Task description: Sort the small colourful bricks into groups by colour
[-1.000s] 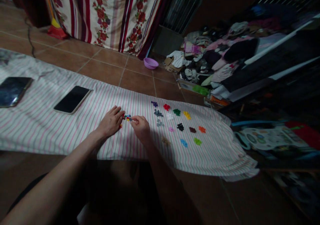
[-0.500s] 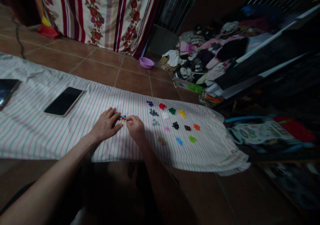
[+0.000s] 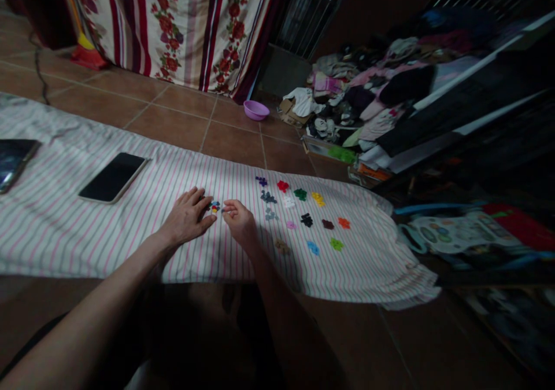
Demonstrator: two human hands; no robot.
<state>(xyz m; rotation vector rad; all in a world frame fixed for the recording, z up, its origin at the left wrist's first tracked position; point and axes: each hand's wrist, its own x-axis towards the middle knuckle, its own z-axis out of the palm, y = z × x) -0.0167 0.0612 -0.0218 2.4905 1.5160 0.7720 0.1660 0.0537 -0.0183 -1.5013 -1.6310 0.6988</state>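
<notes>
White cloth (image 3: 373,262) with pink and grey stripes carries everything you're working on. Closest to its near edge: tan pieces (image 3: 282,246), light-blue pieces (image 3: 313,248), lime pieces (image 3: 336,244). Next row in: pink pieces (image 3: 291,225), black pieces (image 3: 307,220), brown pieces (image 3: 328,224), orange pieces (image 3: 344,223) toward the right end.

Level with that, about midway between near and far edges: your left hand (image 3: 186,216), palm down, fingers spread, gripping nothing that shows, fingertips right beside the mixed cluster (image 3: 214,206). Left thumb has swung outward since a second ago. Your right hand (image 3: 240,222) is on the cluster's other side, fingers curled, thumb and index nearly together. Too dark and small there to make out whether you've got a piece in that pinch.

Change vs half a second back: right fingertips have backed off a touch, so a sliver of cloth shows between them and the cluster. Cluster's mixed as before; single-colour groups match the earlier layout. So no visible gain in any group yet.

Toward the far edge: dark-grey pieces (image 3: 268,197), yellow pieces (image 3: 318,199), green pieces (image 3: 300,194), red pieces (image 3: 282,186), purple pieces (image 3: 261,181). Phone (image 3: 113,177) lies off left. Beyond the far edge, on the floor: purple bowl (image 3: 256,110).
</notes>
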